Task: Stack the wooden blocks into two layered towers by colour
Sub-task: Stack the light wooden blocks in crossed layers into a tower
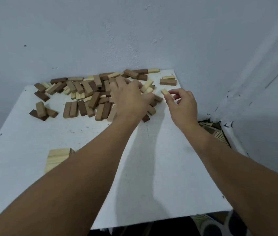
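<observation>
A loose heap of brown and pale wooden blocks lies along the far side of the white table. My left hand reaches into the heap's right part, fingers spread over the blocks; what it touches is hidden beneath it. To its right, my right hand pinches one pale block between thumb and fingers, just above the table. A low stack of pale blocks stands at the near left, partly behind my left forearm.
Grey walls close the table at the back and right. Two separate blocks, one brown and one pale, lie at the far right corner. A small group of brown blocks sits at the left. The table's near edge drops to a dark floor.
</observation>
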{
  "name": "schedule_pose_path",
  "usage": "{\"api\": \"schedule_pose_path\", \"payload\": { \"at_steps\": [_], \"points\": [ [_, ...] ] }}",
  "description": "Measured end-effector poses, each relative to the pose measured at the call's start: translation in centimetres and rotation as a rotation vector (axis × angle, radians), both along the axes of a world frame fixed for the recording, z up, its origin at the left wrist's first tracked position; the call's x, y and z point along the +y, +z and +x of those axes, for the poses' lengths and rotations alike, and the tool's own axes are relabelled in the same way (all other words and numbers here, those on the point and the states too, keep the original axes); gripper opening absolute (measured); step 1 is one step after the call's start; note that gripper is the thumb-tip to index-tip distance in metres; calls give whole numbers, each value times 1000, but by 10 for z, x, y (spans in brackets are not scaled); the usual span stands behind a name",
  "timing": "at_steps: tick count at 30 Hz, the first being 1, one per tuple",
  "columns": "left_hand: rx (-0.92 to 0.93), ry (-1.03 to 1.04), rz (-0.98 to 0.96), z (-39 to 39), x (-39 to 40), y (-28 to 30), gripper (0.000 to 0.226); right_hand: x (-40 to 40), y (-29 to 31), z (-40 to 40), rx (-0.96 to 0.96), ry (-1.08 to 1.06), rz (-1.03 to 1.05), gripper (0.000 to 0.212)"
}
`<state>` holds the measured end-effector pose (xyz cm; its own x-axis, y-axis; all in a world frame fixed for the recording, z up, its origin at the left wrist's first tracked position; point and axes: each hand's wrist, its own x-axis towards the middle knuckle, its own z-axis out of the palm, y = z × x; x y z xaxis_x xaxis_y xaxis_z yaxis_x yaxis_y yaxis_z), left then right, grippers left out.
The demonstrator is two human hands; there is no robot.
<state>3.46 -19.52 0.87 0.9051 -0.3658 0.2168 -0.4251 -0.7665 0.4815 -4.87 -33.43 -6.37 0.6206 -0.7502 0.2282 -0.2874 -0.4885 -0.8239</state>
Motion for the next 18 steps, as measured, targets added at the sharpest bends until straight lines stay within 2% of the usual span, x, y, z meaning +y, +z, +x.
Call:
{"api": "schedule_pose_path", "payload": {
  "at_steps": [4, 8, 15, 18],
  "points": [
    [51, -5, -88, -58, 26, -10, 37, 40, -1, -49, 33, -6, 2, 25],
    [158, -24, -192, -98, 64, -33, 31, 70, 1, -81, 135, 17, -91, 23],
    [204, -63, -125, -120, 122, -48, 32, 104, -3, -109, 287, 174, -120, 31],
    [203, -84, -64, -118, 143, -52, 40, 112, -2, -116, 330, 226, -150, 38]
  ]
}}
